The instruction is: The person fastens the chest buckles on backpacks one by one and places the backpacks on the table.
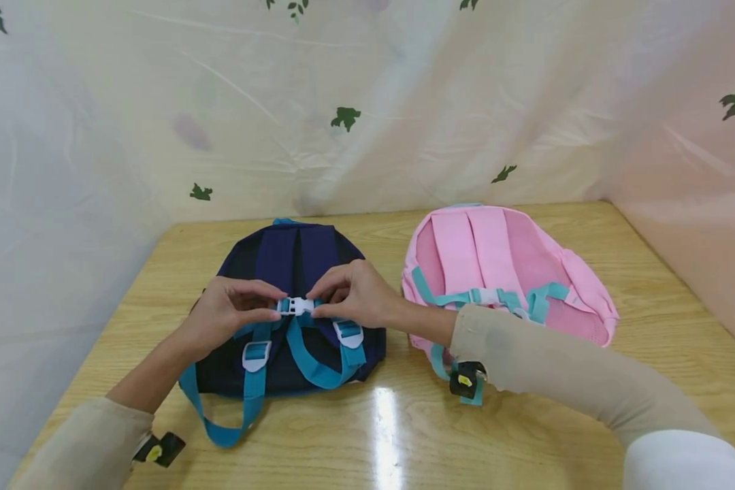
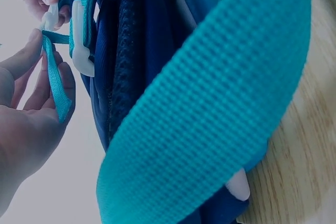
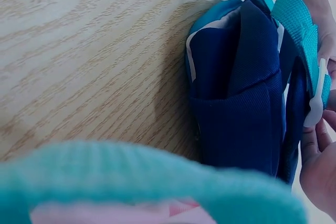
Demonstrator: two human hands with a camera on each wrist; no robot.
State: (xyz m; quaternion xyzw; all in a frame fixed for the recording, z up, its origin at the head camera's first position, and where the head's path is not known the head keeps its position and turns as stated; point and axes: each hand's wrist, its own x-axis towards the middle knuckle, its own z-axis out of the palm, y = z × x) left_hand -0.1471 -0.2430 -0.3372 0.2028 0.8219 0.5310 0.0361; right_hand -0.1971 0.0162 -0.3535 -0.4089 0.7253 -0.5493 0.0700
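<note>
A navy backpack (image 1: 284, 262) lies on the table with its shoulder straps facing up. Over its middle is a white side-release buckle (image 1: 297, 306) on blue webbing, its two halves together or nearly so; whether it is fully latched I cannot tell. My left hand (image 1: 225, 314) pinches the buckle's left end between thumb and fingers. On the other end, my right hand (image 1: 358, 294) pinches it the same way. A loose webbing end (image 2: 56, 85) hangs by the left palm in the left wrist view. White strap adjusters (image 1: 256, 356) sit below the buckle.
To the right lies a pink backpack (image 1: 474, 252) with a teal chest strap (image 1: 507, 298), partly behind my right forearm. A blue strap loop (image 1: 223, 435) spreads onto the wooden table (image 1: 318, 449) at the front. A pale leaf-patterned curtain (image 1: 269, 122) hangs behind.
</note>
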